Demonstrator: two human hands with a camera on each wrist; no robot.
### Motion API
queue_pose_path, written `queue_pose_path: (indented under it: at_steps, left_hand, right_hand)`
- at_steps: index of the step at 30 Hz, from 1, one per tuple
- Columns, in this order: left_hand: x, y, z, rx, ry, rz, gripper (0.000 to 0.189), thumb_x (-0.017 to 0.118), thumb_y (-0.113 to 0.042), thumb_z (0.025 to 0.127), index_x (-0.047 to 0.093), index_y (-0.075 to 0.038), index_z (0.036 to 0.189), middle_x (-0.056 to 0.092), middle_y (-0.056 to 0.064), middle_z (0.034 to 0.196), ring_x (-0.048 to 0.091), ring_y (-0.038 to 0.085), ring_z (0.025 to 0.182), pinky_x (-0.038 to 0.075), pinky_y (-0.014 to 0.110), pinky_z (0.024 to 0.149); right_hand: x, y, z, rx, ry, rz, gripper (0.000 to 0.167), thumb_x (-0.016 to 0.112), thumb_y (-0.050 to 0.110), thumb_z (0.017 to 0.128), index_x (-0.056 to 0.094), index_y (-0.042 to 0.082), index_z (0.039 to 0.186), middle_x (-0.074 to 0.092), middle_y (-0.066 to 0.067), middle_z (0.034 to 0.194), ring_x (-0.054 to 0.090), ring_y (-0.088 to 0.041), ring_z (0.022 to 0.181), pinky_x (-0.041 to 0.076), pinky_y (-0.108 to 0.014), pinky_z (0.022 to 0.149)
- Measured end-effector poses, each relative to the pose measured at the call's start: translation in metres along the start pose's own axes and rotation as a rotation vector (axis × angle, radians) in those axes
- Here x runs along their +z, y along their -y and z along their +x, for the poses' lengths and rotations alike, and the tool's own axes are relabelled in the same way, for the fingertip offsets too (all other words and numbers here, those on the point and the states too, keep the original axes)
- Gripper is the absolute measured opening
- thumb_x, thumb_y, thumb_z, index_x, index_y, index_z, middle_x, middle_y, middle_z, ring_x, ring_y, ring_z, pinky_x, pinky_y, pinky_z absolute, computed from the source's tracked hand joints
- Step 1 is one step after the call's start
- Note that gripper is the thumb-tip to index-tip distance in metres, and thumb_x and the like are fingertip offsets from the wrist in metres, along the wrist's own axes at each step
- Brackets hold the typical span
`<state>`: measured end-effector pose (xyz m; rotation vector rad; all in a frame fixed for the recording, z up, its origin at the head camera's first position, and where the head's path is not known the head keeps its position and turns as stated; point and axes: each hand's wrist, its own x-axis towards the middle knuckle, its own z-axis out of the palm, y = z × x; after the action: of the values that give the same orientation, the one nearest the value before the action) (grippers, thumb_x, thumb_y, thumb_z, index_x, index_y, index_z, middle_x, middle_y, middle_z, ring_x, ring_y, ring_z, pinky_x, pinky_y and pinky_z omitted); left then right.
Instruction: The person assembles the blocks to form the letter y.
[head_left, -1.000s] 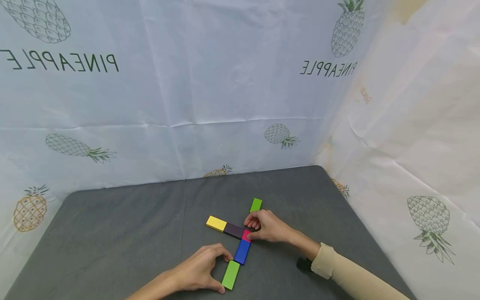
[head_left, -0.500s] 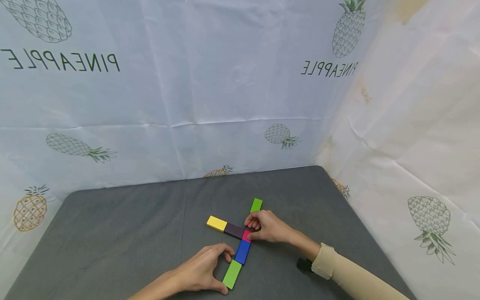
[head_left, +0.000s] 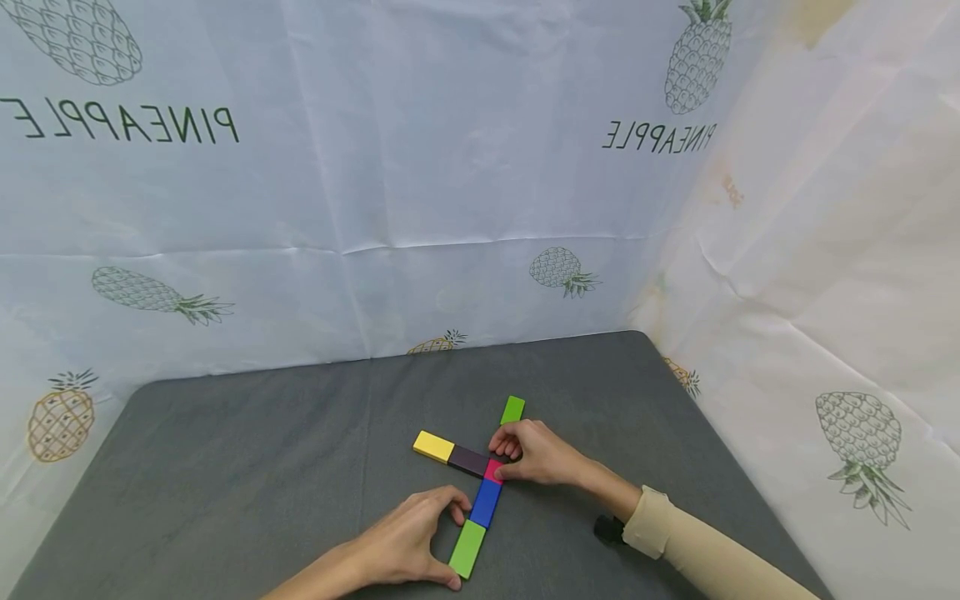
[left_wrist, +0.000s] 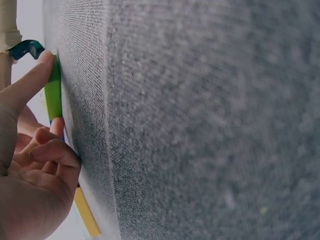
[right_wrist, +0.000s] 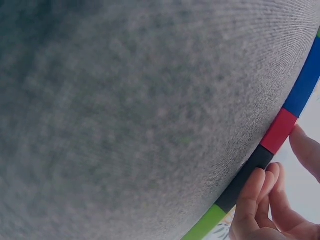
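Flat coloured blocks lie end to end in a slanting row on the grey surface. My left hand (head_left: 405, 537) spans the near green block (head_left: 468, 546) lengthwise, thumb at its near end, forefinger by its far end. That block meets the blue block (head_left: 485, 503), which leads to a small red block (head_left: 492, 468). My right hand (head_left: 542, 454) has its thumb on the red block and curled fingertips on a black block (right_wrist: 242, 182), hidden under the hand in the head view. Past it lies a far green block (head_left: 513, 409). A dark block (head_left: 468, 461) and a yellow block (head_left: 433, 447) branch leftward.
The grey cloth-covered table (head_left: 247, 467) has rounded back corners. White pineapple-print curtains (head_left: 450, 167) hang behind it and along the right side. A small black object (head_left: 609, 529) sits under the right wrist beside the beige sleeve.
My left hand and the near green block have shifted slightly right, bringing that block more in line with the blue one. The right hand and the other blocks stay about where they were.
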<state>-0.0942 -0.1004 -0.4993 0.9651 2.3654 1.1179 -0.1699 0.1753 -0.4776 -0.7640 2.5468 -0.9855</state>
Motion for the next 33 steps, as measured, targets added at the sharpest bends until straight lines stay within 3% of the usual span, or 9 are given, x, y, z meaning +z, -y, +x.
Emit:
queue_pose_path:
  at_steps: [25,33]
  left_hand:
    - [0.0016,-0.0015,0.0007,-0.007,-0.010,-0.001,0.075,0.103,-0.041,0.073,0.063,-0.017,0.131,0.065,-0.014,0.110,0.060,-0.006,0.101,0.057,0.024,0.089]
    - [0.0008,-0.0007,-0.0011,0.012,-0.021,-0.031,0.076,0.103,-0.044,0.072,0.063,-0.016,0.131,0.067,-0.011,0.111,0.059,-0.006,0.096,0.055,0.020,0.085]
  right_hand:
    - [-0.0006,0.0033,0.0014,-0.005,0.003,-0.007,0.029,0.089,0.010,0.089,0.075,0.003,0.114,0.073,-0.003,0.100,0.064,-0.008,0.087,0.056,-0.021,0.080]
    - [-0.0050,0.0008,0.0006,-0.038,-0.005,0.039,0.022,0.085,0.011,0.094,0.078,0.003,0.112,0.077,-0.003,0.099,0.063,0.002,0.084,0.058,-0.019,0.079]
